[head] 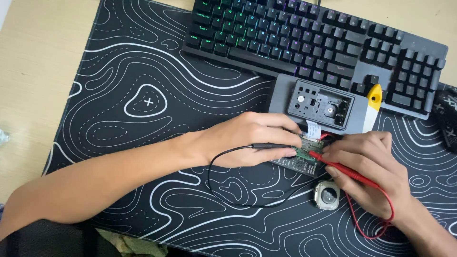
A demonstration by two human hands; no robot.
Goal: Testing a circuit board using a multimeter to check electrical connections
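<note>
**Two Probes Applied to a Green Circuit Board**

The left hand (252, 138) is closed around a black probe (273, 146), held between thumb and fingers with its tip pointing right. A thin black lead (223, 190) loops from the probe's rear down across the mat and back toward the right.

The right hand (369, 166) is closed in a pen-style grip on a red probe (333, 164), tip pointing left. Its red lead (376, 223) curves under the wrist and back up.

Both probe tips meet at a small green circuit board (304, 150), which lies between the two hands and partly beneath the left fingers. The exact contact points are too small to make out. The board rests on a dark flat module (302, 166).

Just above the board, a white ribbon cable (313, 127) runs up to a grey fixture block (316, 102) with a recessed dark panel. A yellow-and-white tool (373, 102) lies at the block's right edge.

Below the right hand's fingers sits a small rounded-square watch case (326, 195), near the module.

All items rest on a black desk mat with white contour lines (143, 100). A backlit mechanical keyboard (309, 38) lies along the mat's upper edge, on a light wooden desk (33, 71).
</note>
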